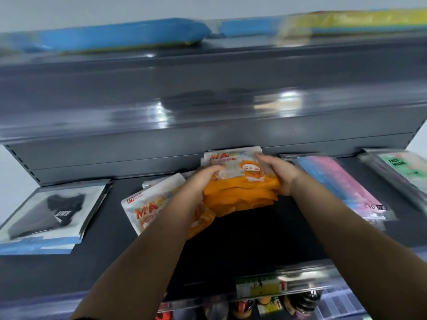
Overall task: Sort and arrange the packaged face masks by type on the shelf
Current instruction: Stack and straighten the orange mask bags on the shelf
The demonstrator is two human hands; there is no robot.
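Both hands grip a stack of orange mask packs (pixel 240 188) with a cartoon print, held just above the dark shelf (pixel 242 236) near its back wall. My left hand (pixel 201 181) clasps the stack's left edge and my right hand (pixel 280 174) clasps its right edge. Another orange mask pack (pixel 150 204) lies to the left, partly under my left forearm. A black mask pack (pixel 49 213) lies at the far left. A pink and blue mask pack (pixel 339 183) lies to the right, and a green-labelled face mask pack (pixel 402 167) sits at the far right.
The upper shelf (pixel 208 72) overhangs close above, carrying blue packs (pixel 120 35) and yellow packs (pixel 355 21). A price label strip (pixel 261 287) runs along the shelf's front edge, with more goods on the level below.
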